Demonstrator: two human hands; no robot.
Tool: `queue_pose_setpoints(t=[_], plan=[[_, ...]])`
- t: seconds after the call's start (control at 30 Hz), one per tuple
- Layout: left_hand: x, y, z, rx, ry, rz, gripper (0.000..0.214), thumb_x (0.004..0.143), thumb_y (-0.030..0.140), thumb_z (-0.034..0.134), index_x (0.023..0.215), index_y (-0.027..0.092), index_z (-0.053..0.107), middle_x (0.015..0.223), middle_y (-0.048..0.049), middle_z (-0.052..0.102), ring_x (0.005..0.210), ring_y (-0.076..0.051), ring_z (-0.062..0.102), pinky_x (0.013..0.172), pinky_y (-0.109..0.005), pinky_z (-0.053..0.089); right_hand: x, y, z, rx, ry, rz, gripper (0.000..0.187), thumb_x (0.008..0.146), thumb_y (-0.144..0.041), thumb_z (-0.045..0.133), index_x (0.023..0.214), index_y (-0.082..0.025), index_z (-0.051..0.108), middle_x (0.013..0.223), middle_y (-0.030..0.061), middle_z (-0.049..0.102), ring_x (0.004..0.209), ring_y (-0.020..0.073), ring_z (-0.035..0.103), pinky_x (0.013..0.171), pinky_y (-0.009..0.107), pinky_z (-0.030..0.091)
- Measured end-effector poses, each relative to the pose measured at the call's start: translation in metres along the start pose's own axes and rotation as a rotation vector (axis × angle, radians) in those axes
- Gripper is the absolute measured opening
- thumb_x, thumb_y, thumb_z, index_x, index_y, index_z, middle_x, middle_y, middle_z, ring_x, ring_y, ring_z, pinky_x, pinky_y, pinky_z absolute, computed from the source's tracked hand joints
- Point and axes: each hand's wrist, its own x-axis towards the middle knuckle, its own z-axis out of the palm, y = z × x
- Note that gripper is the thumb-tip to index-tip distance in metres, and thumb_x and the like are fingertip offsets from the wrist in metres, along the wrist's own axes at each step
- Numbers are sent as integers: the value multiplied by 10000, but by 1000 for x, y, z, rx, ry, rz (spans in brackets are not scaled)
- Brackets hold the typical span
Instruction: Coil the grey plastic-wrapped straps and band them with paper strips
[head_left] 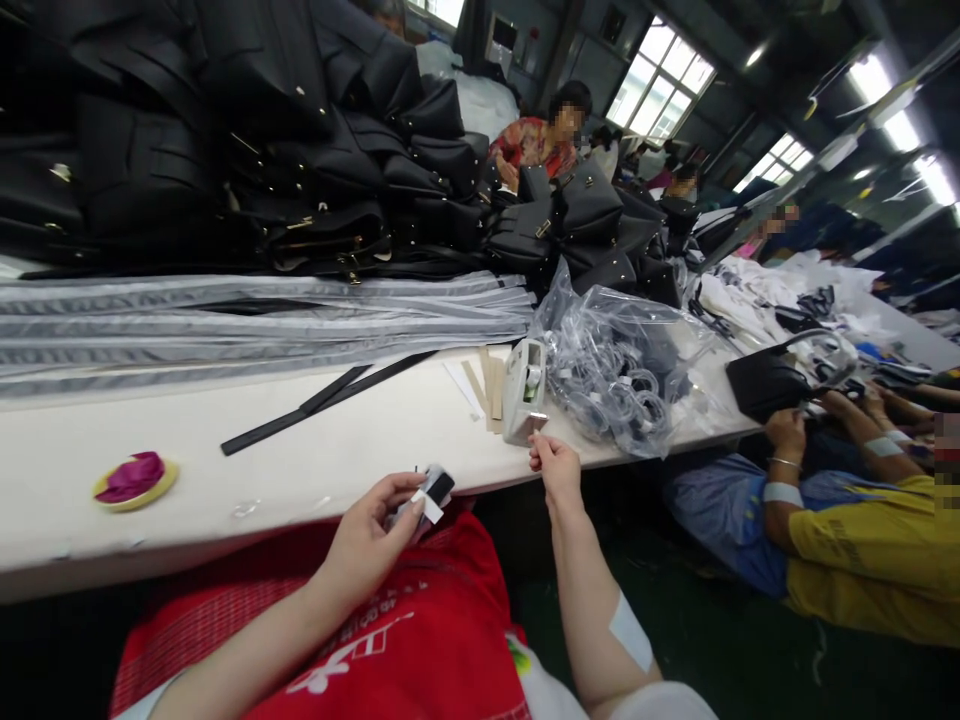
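Observation:
My left hand (375, 520) is closed around a small folded bundle (441, 487) of grey and black strip with a white piece on it, above my lap. What exactly the bundle is, I cannot make out. At the front of a pale tape dispenser (517, 400) on the table edge, my right hand (558, 468) is pinched. Its fingertips hold the end of clear tape at the dispenser's cutting edge; the tape itself barely shows. Brown card strips (491, 385) lie just left of the dispenser.
A clear plastic bag (622, 370) of coiled clear pieces sits right of the dispenser. Black straps (300, 412), grey-white strips (262, 320) and a yellow-and-magenta item (135, 480) lie leftward. Black bags (315, 150) are heaped behind. A co-worker in yellow (870, 540) sits at right.

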Motion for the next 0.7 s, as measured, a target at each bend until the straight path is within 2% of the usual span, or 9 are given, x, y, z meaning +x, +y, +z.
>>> queue_pose_setpoints(t=[0.17, 0.27, 0.33, 0.5, 0.6, 0.7], plan=[[2, -10, -5, 16, -15, 30, 469, 758, 499, 678, 1074, 167, 580, 922, -71, 707, 856, -214, 655, 774, -340, 555, -4, 5, -1, -11, 8, 31, 452, 601, -533, 738, 722, -101, 685, 516, -11, 564, 419, 85, 474, 415, 213, 378], [4, -12, -6, 32, -11, 37, 456, 769, 491, 667, 1077, 167, 580, 915, -69, 711, 846, -206, 657, 768, -327, 550, -23, 1, 2, -30, -19, 32, 426, 621, -512, 739, 730, -102, 699, 512, -6, 574, 424, 96, 491, 422, 220, 400], [5, -13, -5, 42, 5, 49, 447, 772, 486, 662, 1070, 163, 580, 919, -72, 712, 825, -198, 658, 753, -319, 548, -45, -9, 8, -28, -100, -7, 388, 685, -496, 713, 769, -117, 718, 529, -4, 592, 441, 96, 509, 444, 217, 425], [8, -10, -2, 99, 32, 77, 407, 804, 457, 624, 1074, 156, 578, 929, -72, 712, 744, -168, 651, 692, -293, 536, -101, -41, 31, -13, -451, -56, 290, 771, -431, 688, 738, -147, 734, 505, 1, 605, 429, 92, 518, 439, 204, 440], [7, -6, -3, 166, 53, 98, 373, 809, 428, 616, 1068, 160, 592, 941, -73, 713, 783, -182, 661, 670, -274, 524, -119, -46, 46, -21, -581, -24, 289, 784, -430, 678, 720, -153, 732, 494, -1, 605, 416, 88, 511, 438, 201, 442], [5, -5, -6, 201, 66, 109, 358, 812, 404, 610, 1080, 167, 599, 976, -85, 710, 876, -217, 670, 703, -289, 530, -123, -38, 58, -54, -626, 29, 297, 761, -440, 688, 702, -151, 720, 488, -6, 597, 409, 84, 503, 425, 191, 427]])
